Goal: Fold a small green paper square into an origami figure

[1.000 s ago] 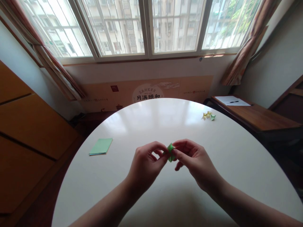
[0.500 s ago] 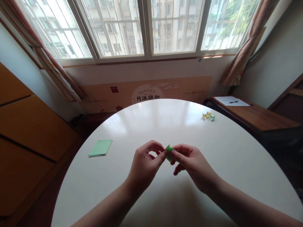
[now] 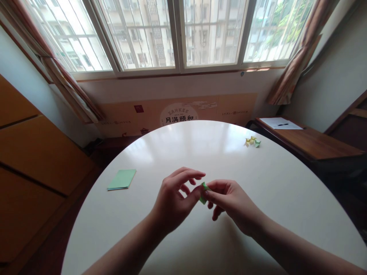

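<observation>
A small folded piece of green paper (image 3: 203, 199) is held above the near middle of the white table. My right hand (image 3: 231, 200) pinches it between thumb and index finger, with the other fingers curled below. The thumb of my left hand (image 3: 174, 198) rests against the paper's left side. That hand is otherwise open, its index finger stretched out above the paper and apart from it. My fingers cover part of the folds.
A stack of square green paper (image 3: 122, 179) lies on the round white table (image 3: 183, 152) at left. Several small folded yellow and green paper pieces (image 3: 252, 141) sit at the back right. Beyond the right edge, a wooden side table (image 3: 318, 143) bears a white sheet (image 3: 279, 123) and a pen.
My left index finger has lifted off the green paper and straightened. My right hand keeps its pinch, and the paper has shifted slightly lower and turned.
</observation>
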Available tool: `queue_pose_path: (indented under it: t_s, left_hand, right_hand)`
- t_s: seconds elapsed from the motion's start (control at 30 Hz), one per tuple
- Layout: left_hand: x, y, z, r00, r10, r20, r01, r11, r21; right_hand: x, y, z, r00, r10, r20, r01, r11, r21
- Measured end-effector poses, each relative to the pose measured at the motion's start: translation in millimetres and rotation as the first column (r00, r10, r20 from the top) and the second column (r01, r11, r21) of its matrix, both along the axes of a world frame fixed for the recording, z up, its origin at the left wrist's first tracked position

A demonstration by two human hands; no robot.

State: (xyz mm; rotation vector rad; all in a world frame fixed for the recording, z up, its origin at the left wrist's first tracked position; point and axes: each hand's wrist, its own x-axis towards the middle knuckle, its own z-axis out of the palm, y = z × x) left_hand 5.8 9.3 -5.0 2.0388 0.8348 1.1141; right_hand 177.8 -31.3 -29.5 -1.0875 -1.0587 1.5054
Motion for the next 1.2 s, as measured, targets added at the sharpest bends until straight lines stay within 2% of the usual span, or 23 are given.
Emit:
queue_pose_path:
  t_s: [0.1, 0.23, 0.63, 0.97, 1.2]
  left_hand:
    - [-1.5, 0.8, 3.5, 0.998, -0.061, -0.036, 0.063, 0.996, 0.057]
    - [-0.6, 1.5, 4.2, 0.994, -0.090, -0.057, 0.094, 0.993, 0.069]
    - [1.5, -1.1, 2.6, 0.999, -0.035, -0.034, 0.036, 0.999, 0.041]
    - [-0.4, 0.9, 6.2, 0.994, -0.099, -0.053, 0.099, 0.995, 0.005]
    - [-0.2, 0.9, 4.1, 0.997, -0.040, -0.072, 0.040, 0.999, -0.001]
  right_hand:
    - [-0.9, -0.3, -2.3, 0.999, 0.032, 0.008, -0.032, 0.999, 0.007]
    - [-1.3, -0.5, -4.5, 0.998, 0.035, 0.044, -0.037, 0.999, 0.032]
    - [-0.5, -0.8, -5.1, 0.990, 0.073, 0.124, -0.080, 0.995, 0.051]
    - [0.6, -1.3, -3.8, 0.994, 0.084, 0.075, -0.087, 0.995, 0.042]
    - [1.6, -0.5, -5.3, 0.991, 0.078, 0.112, -0.086, 0.994, 0.070]
